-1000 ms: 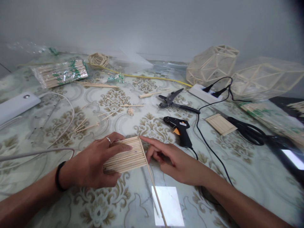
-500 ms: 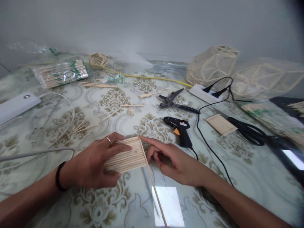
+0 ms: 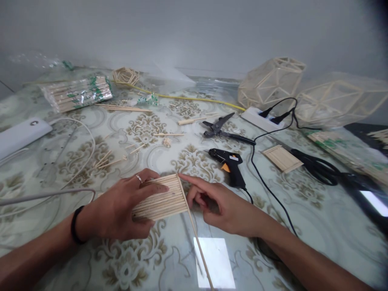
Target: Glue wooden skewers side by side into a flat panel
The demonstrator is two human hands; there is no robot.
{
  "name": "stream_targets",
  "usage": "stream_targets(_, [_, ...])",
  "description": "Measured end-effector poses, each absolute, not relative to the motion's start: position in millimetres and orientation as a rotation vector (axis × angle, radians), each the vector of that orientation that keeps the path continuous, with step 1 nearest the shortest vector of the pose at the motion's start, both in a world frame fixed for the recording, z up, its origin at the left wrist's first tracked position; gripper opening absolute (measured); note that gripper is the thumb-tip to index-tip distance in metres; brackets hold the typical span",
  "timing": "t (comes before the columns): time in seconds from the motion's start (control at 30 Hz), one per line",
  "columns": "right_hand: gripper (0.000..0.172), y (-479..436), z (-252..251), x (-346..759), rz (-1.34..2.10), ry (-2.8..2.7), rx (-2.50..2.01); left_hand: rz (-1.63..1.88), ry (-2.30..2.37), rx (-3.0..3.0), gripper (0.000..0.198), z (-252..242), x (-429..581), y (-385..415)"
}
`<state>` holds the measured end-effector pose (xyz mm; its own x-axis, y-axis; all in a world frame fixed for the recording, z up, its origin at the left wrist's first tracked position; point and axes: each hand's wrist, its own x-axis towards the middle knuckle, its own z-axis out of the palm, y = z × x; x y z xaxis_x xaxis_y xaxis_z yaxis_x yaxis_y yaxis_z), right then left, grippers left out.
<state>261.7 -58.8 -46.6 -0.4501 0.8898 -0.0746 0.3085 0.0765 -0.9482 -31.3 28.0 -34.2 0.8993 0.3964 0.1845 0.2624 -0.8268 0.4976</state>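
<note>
A small panel of wooden sticks (image 3: 165, 200) laid side by side is gripped in my left hand (image 3: 121, 206), its thumb and fingers closed around the left part. Along the panel's right end lies one long wooden stick (image 3: 195, 234), running well past the panel toward the front edge of the view. My right hand (image 3: 227, 208) is to the right of the panel, its index finger stretched out so the tip touches the stick's upper end. The other fingers are loosely curled with nothing visible in them. Just beyond that hand lies a black glue gun (image 3: 228, 163).
Pruning-type cutters (image 3: 221, 129), a power strip (image 3: 262, 119) and black cables lie behind the glue gun. To the right are a second stick panel (image 3: 281, 158) and black-handled scissors (image 3: 317, 165). Bagged sticks (image 3: 80, 95) and stick-frame shapes (image 3: 273, 83) stand farther back.
</note>
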Motion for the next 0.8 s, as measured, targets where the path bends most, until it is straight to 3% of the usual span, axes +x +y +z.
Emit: stream_targets(0.8, [0.082, -57.7, -46.9, 258.3, 1.319, -1.826, -1.189, 0.348, 0.493, 2.567, 0.07, -37.1, -33.8, 29.2])
